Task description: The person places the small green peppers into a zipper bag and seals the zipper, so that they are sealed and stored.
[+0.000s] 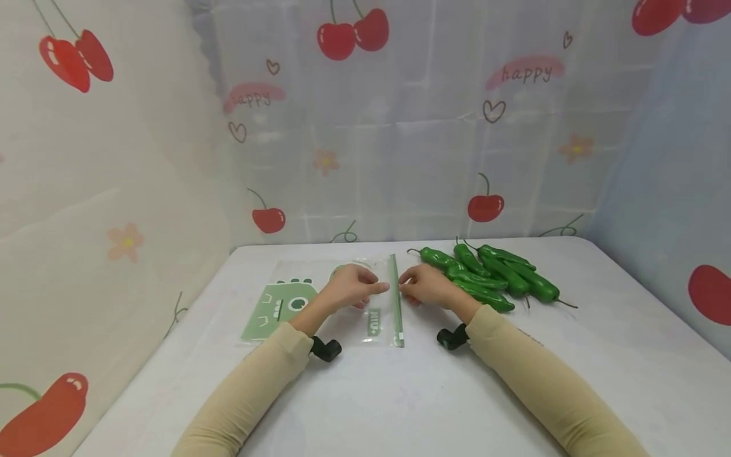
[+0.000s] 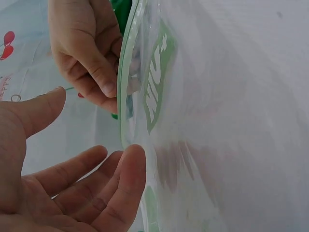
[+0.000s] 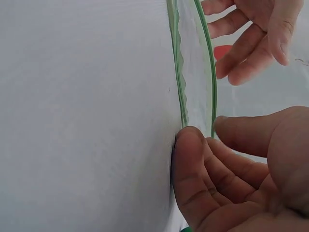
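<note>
A clear zip bag (image 1: pixel 385 301) with a green zip strip and a green cartoon print lies on the table, its mouth to the right. The right wrist view shows the mouth's two green edges (image 3: pixel 213 72) standing apart. My right hand (image 1: pixel 425 285) holds the bag at this mouth, thumb at one edge and curled fingers at the other. Over the bag, my left hand (image 1: pixel 351 287) has its thumb and fingers spread, fingertips close to the zip edge in the left wrist view. Several green peppers (image 1: pixel 480 279) lie just beyond my right hand.
A white-covered table (image 1: pixel 377 400) carries everything. Cherry-printed curtains (image 1: pixel 400 146) rise behind it and along both sides. A black wrist mount (image 1: pixel 325 349) sits under the left cuff, and another black mount (image 1: pixel 452 337) under the right.
</note>
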Tool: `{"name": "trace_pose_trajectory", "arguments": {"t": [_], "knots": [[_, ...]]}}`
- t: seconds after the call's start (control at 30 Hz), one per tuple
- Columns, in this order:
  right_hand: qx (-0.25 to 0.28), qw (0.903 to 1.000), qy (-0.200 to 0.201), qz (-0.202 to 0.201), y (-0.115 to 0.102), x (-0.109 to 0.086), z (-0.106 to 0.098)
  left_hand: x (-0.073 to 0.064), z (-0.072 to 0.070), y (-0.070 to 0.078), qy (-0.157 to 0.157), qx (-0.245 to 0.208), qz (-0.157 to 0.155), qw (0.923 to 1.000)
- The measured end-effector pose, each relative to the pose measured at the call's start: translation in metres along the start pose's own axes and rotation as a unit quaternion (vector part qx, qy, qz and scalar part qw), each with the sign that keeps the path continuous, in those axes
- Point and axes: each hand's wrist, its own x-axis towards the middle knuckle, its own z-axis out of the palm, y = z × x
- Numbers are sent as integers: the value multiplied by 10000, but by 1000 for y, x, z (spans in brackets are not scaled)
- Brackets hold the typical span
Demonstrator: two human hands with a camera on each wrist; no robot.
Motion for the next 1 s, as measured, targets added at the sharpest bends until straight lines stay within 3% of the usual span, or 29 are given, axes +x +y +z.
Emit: {"name": "trace_pose_trajectory", "arguments": {"t": [0.37, 0.63, 1.0], "knots": [[-60, 9999, 22, 98, 0, 3, 4, -1, 6, 0, -289, -327, -52, 9990], [-201, 9996, 151, 111, -4, 3, 2, -1, 10, 5, -404, -185, 45, 9990], [-163, 9992, 45, 362, -5, 4, 3, 0, 16, 2, -487, -371, -19, 9981]]}}
